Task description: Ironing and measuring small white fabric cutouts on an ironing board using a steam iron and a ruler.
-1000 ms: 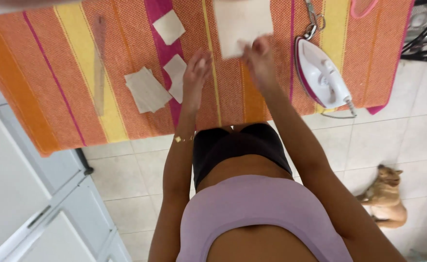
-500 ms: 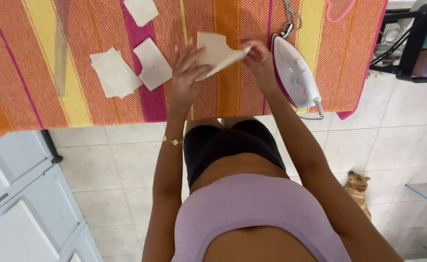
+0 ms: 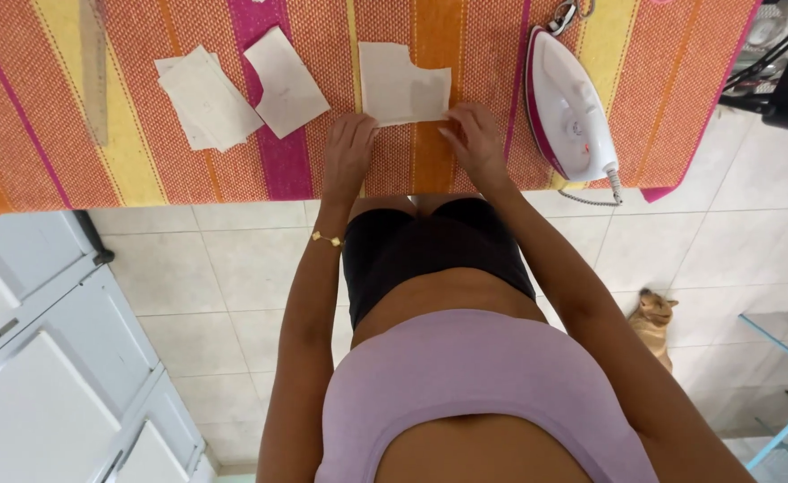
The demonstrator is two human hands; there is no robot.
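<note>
**A:** What is seen from the head camera, on the work surface?

**B:** A striped cloth (image 3: pixel 501 54) in orange, yellow and pink is spread over a table. A pale fabric piece (image 3: pixel 403 82) with a notch cut in its upper right corner is laid flat on it, near the front edge and just left of a white iron (image 3: pixel 568 107), which is rested on the cloth apart from the piece.

**A:** How is the piece held?

**B:** Its lower left corner is pressed down by the fingertips of the left hand (image 3: pixel 349 152), the fingers laid flat and close together. Its lower right corner is met by the right hand (image 3: pixel 474 139), fingers curled slightly at the edge; whether the edge is pinched or only pressed cannot be told.

**A:** What else is found on the cloth?

**B:** A small stack of pale pieces (image 3: pixel 202 98) is placed to the left, with one more cut piece (image 3: pixel 287 80) tilted beside it and overlapping its edge. A clear ruler (image 3: pixel 94 72) is laid at the far left.

**A:** And below the table?

**B:** A tiled floor (image 3: pixel 233 277) is shown, grey cabinets (image 3: pixel 36 358) at the left, and a small tan dog (image 3: pixel 653 322) at the right.
</note>
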